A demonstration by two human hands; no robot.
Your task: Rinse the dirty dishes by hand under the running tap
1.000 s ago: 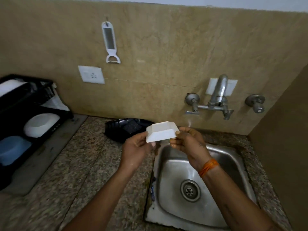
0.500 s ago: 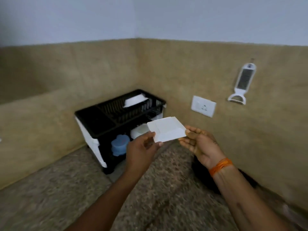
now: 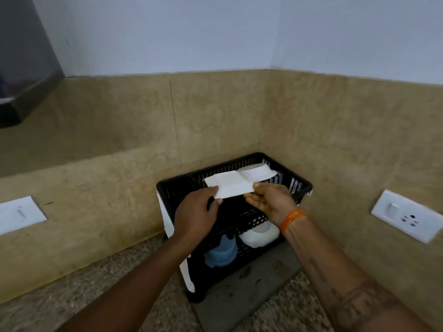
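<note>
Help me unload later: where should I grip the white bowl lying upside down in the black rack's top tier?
Grip the white upside-down bowl by its flared rim, coming from the front right. The rim juts out past the base; the white square dish held by both hands blocks its left side, and the black rack wall stands behind.

The light is dim and even, with a cool cast on the upper wall (image 3: pixel 215 32) and a warmer, muddy tone on the tiled band (image 3: pixel 335 130) below. Shadows are soft; the deepest sits inside the black dish rack (image 3: pixel 304 185), where detail is lost. No glare shows. The white dish (image 3: pixel 230 185) is the brightest patch, nearly blown out. The wide lens bends the wall lines toward the edges, and the whole frame is slightly soft, most so on the speckled bench (image 3: pixel 48 312).
</note>
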